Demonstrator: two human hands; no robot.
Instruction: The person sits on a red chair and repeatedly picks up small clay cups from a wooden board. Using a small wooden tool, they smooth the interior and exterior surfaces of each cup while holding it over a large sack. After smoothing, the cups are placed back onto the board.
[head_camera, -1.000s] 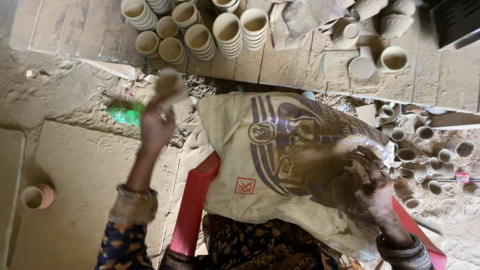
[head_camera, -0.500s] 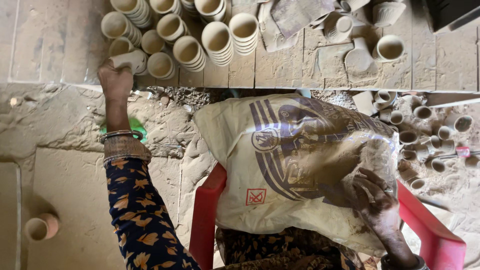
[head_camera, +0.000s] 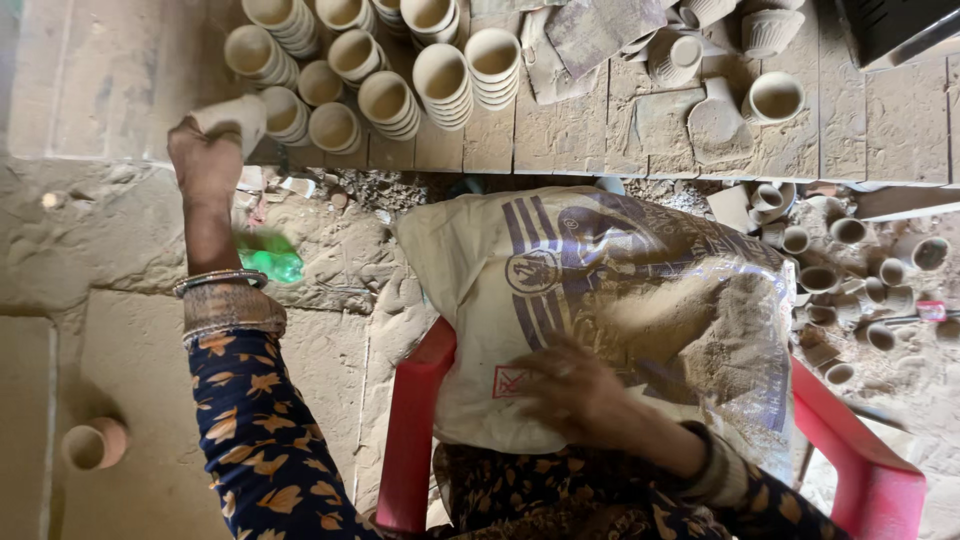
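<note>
- At the near left, on the dusty floor, one small clay pot (head_camera: 93, 444) stands alone, mouth up.
- Further in, the left hand (head_camera: 205, 160) is stretched far out, its fingers curled shut around a pale clay cup (head_camera: 232, 118), which lies tilted just at the left edge of the stacks.
- On that wrist sits a metal bangle (head_camera: 218, 281) above a dark sleeve with orange leaves.
- Under the forearm a green scrap (head_camera: 268, 262) lies on the floor among rubble.
- Along the far edge, stacked cups (head_camera: 440, 75) stand in rows on a brick ledge (head_camera: 570, 140), mouths toward the camera.
- In the middle, a dusty printed sack (head_camera: 620, 300) is draped over a red chair (head_camera: 415, 430), which shows at both sides of it.
- The right hand (head_camera: 575, 395) rests on the near part of the sack, blurred; the fingers seem spread flat, but whether they pinch the cloth I cannot tell.
- On the far right of the ledge a single cup (head_camera: 775, 97) sits upright beside flat clay pieces.
- At the right, small cups (head_camera: 850, 270) lie scattered on the ground, some on their sides.
</note>
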